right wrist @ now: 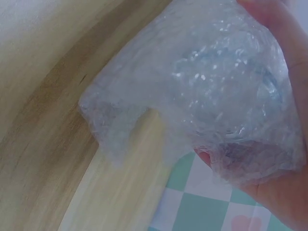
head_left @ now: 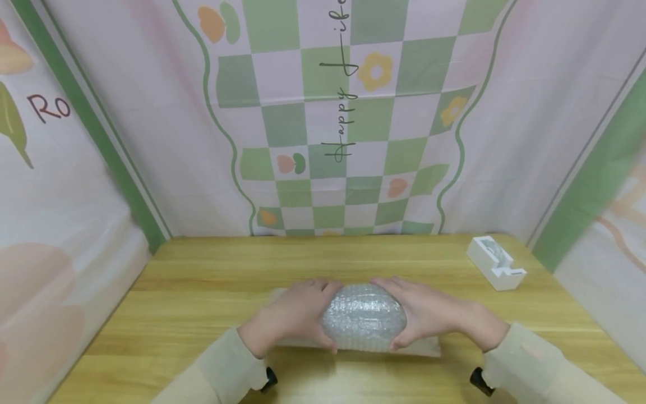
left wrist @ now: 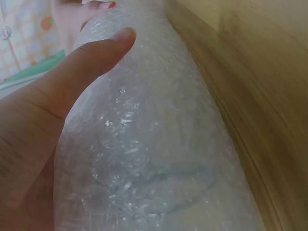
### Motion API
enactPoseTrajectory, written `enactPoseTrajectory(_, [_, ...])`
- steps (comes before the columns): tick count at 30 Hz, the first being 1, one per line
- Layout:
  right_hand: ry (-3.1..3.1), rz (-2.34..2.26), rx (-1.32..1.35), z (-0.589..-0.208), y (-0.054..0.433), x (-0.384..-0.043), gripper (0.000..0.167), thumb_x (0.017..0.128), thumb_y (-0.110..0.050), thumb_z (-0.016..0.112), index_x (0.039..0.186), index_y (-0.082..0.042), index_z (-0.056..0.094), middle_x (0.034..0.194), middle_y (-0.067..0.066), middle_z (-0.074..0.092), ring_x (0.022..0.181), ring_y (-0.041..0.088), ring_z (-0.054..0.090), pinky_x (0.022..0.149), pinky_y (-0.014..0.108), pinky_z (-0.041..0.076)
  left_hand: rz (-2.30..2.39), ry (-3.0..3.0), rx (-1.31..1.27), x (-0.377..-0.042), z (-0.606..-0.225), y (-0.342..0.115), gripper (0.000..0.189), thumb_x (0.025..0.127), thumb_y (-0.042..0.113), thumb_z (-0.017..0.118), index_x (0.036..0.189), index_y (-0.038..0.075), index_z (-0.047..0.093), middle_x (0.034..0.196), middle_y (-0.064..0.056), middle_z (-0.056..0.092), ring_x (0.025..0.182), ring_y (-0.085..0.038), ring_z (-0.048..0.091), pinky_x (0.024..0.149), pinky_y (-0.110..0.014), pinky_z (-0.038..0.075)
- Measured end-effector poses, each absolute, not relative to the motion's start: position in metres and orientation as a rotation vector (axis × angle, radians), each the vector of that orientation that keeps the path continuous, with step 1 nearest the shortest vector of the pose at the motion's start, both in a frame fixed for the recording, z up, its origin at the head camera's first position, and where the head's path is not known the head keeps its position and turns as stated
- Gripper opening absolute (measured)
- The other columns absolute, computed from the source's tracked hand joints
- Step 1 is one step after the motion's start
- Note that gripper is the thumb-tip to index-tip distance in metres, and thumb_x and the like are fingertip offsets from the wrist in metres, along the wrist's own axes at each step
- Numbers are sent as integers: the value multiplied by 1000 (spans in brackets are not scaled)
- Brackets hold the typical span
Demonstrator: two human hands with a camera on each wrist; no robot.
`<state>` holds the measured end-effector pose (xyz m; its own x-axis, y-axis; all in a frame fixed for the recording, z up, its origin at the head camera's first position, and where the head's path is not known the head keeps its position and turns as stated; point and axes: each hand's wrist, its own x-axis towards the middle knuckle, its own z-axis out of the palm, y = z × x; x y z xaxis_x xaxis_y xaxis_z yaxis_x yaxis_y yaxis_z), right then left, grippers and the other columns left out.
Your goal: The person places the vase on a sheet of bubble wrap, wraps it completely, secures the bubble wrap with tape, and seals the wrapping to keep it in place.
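White tape dispenser [head_left: 492, 265] at far right of wooden table [head_left: 202, 275], green-and-white checkered curtain [head_left: 325, 120] behind

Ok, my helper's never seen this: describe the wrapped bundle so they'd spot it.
Over the wooden table, look between the left hand and right hand. Both grip the bubble-wrapped bundle. Unlike the straight-edged white block off to the right, it's rounded and glistening.

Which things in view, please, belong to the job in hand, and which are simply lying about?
Part of the job:
bubble-wrapped bundle
left hand and right hand, both holding it

Apparently lying about:
white tape dispenser, untouched, though possibly related
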<state>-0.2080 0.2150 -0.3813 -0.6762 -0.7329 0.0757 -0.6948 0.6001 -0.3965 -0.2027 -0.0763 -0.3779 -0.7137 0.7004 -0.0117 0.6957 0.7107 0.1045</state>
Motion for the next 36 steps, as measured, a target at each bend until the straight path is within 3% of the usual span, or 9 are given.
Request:
enactPoseTrajectory(11, [2618, -654, -1195, -378, 215, -215, 118, 64, -47, 93, 154, 3, 35, 141, 17, 54, 119, 34, 59, 94, 54, 54, 81, 2886, 1153, -199, -379, -73, 122, 60, 63, 92, 153, 6, 38, 146, -13, 54, 132, -28, 54, 112, -42, 43])
enactPoseTrajectory(22, [2526, -694, -1110, -370, 214, -220, 119, 66, -43, 93, 156, 5, 31, 148, 18, 49, 125, 35, 55, 100, 57, 49, 32, 2854, 1129, -205, -380, -71, 107, 73, 55, 88, 154, 6, 37, 147, -13, 53, 132, -27, 54, 110, -41, 45])
enactPoseTrajectory(36, [2524, -703, -1077, -369, 212, -221, 121, 66, -43, 93, 156, 3, 28, 148, 22, 47, 125, 39, 54, 98, 60, 50, -8, 2845, 1161, -211, -382, -73, 107, 72, 56, 88, 154, 7, 38, 142, -13, 57, 127, -27, 57, 106, -40, 49])
